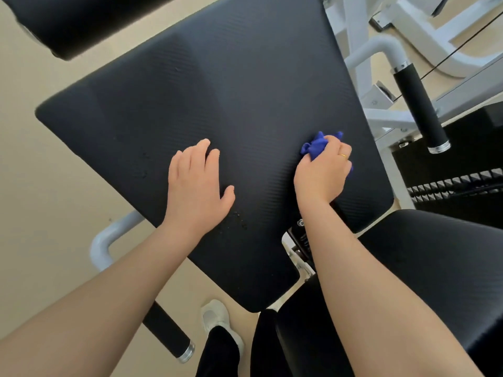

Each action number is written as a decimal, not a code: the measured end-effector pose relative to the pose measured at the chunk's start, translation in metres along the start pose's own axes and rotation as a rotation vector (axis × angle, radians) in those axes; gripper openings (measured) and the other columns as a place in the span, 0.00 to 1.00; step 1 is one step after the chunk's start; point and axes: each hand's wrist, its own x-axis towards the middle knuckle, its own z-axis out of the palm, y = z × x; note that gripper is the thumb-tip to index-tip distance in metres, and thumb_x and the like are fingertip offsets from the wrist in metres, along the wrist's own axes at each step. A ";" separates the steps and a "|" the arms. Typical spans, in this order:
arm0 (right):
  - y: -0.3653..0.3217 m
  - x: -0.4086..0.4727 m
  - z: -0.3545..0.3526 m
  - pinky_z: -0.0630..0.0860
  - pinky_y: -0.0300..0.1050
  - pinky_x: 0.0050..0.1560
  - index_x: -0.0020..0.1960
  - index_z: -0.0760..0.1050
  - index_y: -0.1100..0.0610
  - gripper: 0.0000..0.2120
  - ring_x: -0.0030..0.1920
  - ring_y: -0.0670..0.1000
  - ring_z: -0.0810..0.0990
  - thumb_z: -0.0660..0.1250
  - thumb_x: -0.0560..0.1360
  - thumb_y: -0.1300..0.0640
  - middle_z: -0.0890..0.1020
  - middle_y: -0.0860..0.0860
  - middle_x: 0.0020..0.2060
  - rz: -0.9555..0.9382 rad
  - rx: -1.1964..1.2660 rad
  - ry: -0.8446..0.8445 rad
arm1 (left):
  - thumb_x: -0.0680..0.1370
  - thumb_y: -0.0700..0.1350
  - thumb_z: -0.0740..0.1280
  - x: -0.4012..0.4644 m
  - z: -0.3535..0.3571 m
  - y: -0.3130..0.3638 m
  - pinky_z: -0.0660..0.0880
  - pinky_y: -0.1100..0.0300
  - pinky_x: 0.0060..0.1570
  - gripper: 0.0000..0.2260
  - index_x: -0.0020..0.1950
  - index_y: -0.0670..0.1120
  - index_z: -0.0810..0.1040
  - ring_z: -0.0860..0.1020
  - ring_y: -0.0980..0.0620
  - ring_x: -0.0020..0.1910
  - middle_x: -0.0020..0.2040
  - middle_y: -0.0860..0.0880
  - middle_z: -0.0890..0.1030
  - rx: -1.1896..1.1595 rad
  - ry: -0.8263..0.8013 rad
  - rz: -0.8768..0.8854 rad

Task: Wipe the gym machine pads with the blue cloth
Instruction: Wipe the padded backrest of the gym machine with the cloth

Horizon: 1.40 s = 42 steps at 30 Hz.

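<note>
A large black back pad [217, 104] of a gym machine fills the middle of the view. My left hand [197, 186] lies flat on its lower part, fingers straight. My right hand [324, 172] grips a bunched blue cloth [317, 146] and presses it against the pad near its right edge. Most of the cloth is hidden under my fingers. A second black seat pad [435, 268] sits at the lower right, under my right forearm. Small droplets speckle the back pad near my left wrist.
A black roller pad [81, 25] crosses the top left. White frame tubes [381, 50] and a black handle grip [419, 107] stand to the right; another handle [168, 333] juts out at the bottom left. A weight stack [457, 186] is at right. My white shoe [217, 319] rests on the beige floor.
</note>
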 end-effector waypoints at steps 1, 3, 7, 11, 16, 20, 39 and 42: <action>-0.007 -0.005 0.003 0.71 0.50 0.44 0.64 0.68 0.55 0.18 0.60 0.57 0.69 0.64 0.75 0.57 0.69 0.53 0.63 -0.064 -0.006 -0.027 | 0.72 0.49 0.68 0.005 -0.002 -0.002 0.57 0.43 0.70 0.29 0.70 0.39 0.66 0.68 0.39 0.67 0.68 0.40 0.70 -0.023 0.027 0.010; -0.024 -0.019 0.011 0.73 0.50 0.43 0.63 0.71 0.56 0.18 0.55 0.58 0.72 0.66 0.73 0.57 0.72 0.54 0.61 -0.325 -0.028 -0.061 | 0.72 0.47 0.68 0.017 -0.008 -0.007 0.59 0.43 0.69 0.31 0.72 0.40 0.64 0.68 0.39 0.66 0.68 0.40 0.70 -0.015 0.090 0.045; -0.048 -0.018 0.026 0.71 0.45 0.31 0.53 0.78 0.61 0.19 0.40 0.60 0.78 0.73 0.63 0.61 0.81 0.56 0.48 -0.738 -0.061 -0.020 | 0.75 0.54 0.64 0.050 -0.030 -0.015 0.47 0.44 0.72 0.35 0.75 0.42 0.54 0.49 0.39 0.76 0.77 0.38 0.49 0.141 0.117 0.028; -0.050 0.022 0.019 0.70 0.48 0.38 0.58 0.75 0.59 0.19 0.48 0.61 0.76 0.69 0.66 0.61 0.79 0.57 0.54 -0.579 -0.101 0.114 | 0.72 0.64 0.64 0.075 -0.041 -0.029 0.42 0.47 0.73 0.45 0.76 0.41 0.44 0.41 0.40 0.76 0.77 0.38 0.41 0.220 0.059 -0.081; -0.069 0.048 0.006 0.69 0.52 0.53 0.65 0.66 0.58 0.20 0.61 0.60 0.68 0.61 0.74 0.61 0.69 0.57 0.64 -0.248 -0.105 0.037 | 0.66 0.70 0.64 0.078 -0.036 -0.037 0.46 0.44 0.73 0.55 0.75 0.39 0.39 0.46 0.41 0.76 0.77 0.39 0.45 0.173 -0.018 -0.235; -0.060 0.045 0.007 0.72 0.54 0.43 0.63 0.70 0.62 0.21 0.54 0.63 0.73 0.65 0.71 0.61 0.74 0.61 0.59 -0.717 -0.207 -0.064 | 0.66 0.70 0.64 0.078 -0.033 -0.038 0.47 0.44 0.73 0.54 0.76 0.39 0.40 0.45 0.42 0.76 0.77 0.40 0.44 0.143 -0.008 -0.242; -0.156 0.012 0.029 0.70 0.49 0.41 0.61 0.74 0.58 0.19 0.52 0.60 0.75 0.67 0.71 0.61 0.77 0.58 0.58 -1.270 -0.230 -0.204 | 0.67 0.70 0.64 0.079 -0.046 -0.054 0.55 0.47 0.71 0.49 0.76 0.42 0.49 0.53 0.44 0.76 0.77 0.43 0.51 0.207 0.009 -0.160; -0.155 0.028 0.036 0.68 0.45 0.33 0.51 0.79 0.58 0.14 0.41 0.59 0.78 0.71 0.65 0.61 0.81 0.57 0.47 -1.155 -0.237 0.025 | 0.66 0.69 0.65 0.075 -0.050 -0.070 0.52 0.45 0.71 0.49 0.76 0.46 0.46 0.50 0.45 0.76 0.78 0.44 0.48 0.202 0.012 -0.227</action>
